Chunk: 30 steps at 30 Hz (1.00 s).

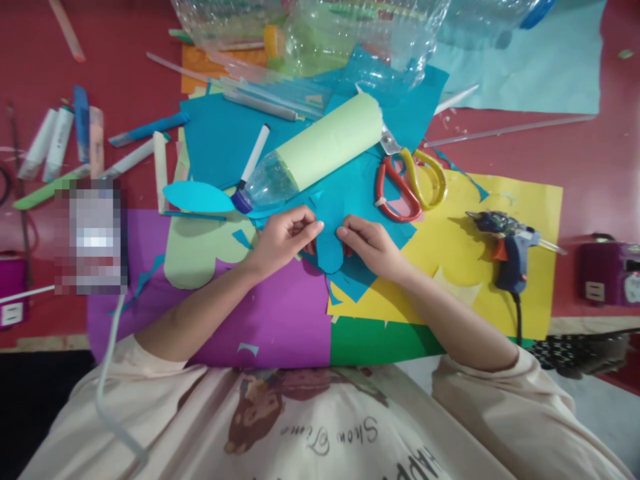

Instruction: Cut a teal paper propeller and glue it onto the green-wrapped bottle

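A blue paper cutout (330, 233) with a rounded lower end is held between my two hands. My left hand (289, 239) pinches its left edge, thumb against curled fingers. On its right edge, my right hand (371, 245) is closed the same way. Just beyond lies a plastic bottle (270, 179) on its side, wrapped in light green paper (333, 143), its purple cap to the left. A light blue leaf-shaped paper piece (200, 197) lies by the cap. Scissors (400, 190) with red and yellow handles lie beyond my right hand.
A glue gun (513, 250) rests on yellow paper (530, 200) at right. Clear plastic bottles (350, 40) lie at the back. Several markers (60, 143) are at left, near a blurred phone-like device (97, 237) with a white cable. Purple paper (280, 320) covers the front edge.
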Each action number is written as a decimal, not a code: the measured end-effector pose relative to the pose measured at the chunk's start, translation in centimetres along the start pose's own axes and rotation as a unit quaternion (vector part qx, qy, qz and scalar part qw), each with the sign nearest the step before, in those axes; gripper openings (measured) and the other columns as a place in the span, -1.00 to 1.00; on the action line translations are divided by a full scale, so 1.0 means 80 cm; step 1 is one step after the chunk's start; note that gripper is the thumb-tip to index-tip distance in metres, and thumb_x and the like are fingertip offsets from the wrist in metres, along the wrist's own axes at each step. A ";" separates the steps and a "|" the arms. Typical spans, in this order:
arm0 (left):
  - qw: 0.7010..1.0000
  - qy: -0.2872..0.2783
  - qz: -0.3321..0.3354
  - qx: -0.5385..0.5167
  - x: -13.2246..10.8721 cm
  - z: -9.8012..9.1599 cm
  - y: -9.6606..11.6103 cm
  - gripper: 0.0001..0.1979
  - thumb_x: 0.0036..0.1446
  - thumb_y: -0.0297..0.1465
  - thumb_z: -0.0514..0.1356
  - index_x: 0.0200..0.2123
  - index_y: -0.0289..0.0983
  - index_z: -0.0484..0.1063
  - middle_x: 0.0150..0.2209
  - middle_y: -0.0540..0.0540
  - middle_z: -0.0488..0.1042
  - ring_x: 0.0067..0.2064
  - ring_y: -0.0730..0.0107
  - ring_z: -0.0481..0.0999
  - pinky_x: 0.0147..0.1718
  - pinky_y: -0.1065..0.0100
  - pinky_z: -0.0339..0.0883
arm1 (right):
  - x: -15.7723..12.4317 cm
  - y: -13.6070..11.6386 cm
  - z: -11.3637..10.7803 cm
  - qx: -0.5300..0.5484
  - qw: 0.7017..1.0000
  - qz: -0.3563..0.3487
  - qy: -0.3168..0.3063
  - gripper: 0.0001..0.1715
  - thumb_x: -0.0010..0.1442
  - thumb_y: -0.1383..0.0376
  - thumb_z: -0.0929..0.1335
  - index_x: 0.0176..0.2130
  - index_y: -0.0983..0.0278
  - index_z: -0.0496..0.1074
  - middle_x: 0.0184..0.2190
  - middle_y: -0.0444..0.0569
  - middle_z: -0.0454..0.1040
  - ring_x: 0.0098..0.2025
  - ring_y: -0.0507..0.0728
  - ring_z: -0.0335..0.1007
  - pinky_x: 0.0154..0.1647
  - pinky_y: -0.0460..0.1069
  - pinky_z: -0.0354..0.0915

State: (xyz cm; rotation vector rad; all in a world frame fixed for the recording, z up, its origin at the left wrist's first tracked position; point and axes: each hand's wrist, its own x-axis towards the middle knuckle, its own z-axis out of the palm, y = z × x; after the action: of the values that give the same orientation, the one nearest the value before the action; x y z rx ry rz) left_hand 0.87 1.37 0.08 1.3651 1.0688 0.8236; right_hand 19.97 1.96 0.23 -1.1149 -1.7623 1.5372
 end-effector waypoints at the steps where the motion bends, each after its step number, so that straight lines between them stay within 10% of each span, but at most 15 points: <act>1: 1.000 0.002 0.001 0.002 0.000 0.000 0.000 -0.68 0.18 -0.18 0.17 -0.52 -0.23 0.24 -0.62 0.09 0.32 -0.57 0.56 0.36 -0.56 0.50 0.28 | 0.000 0.000 0.000 0.000 1.000 0.000 0.000 -0.42 0.25 -0.18 0.22 -0.51 0.20 0.16 -0.64 -0.20 0.26 -0.58 -0.01 0.16 -0.53 -0.07 0.18; 30: 0.988 -0.075 -0.022 0.133 -0.002 -0.002 0.002 -0.48 0.23 0.08 0.00 -0.56 -0.20 0.08 -0.64 0.08 0.23 -0.57 0.49 0.28 -0.60 0.43 0.07 | -0.004 0.003 0.002 0.109 0.993 0.002 0.054 -0.45 0.12 -0.18 0.36 -0.45 0.20 0.21 -0.61 -0.22 0.29 -0.60 -0.02 0.25 -0.57 -0.08 0.23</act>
State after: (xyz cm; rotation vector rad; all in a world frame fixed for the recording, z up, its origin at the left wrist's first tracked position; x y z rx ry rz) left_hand 0.71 1.31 0.24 1.5942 1.1136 0.5505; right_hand 20.02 1.59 0.02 -1.0715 -1.4823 1.5976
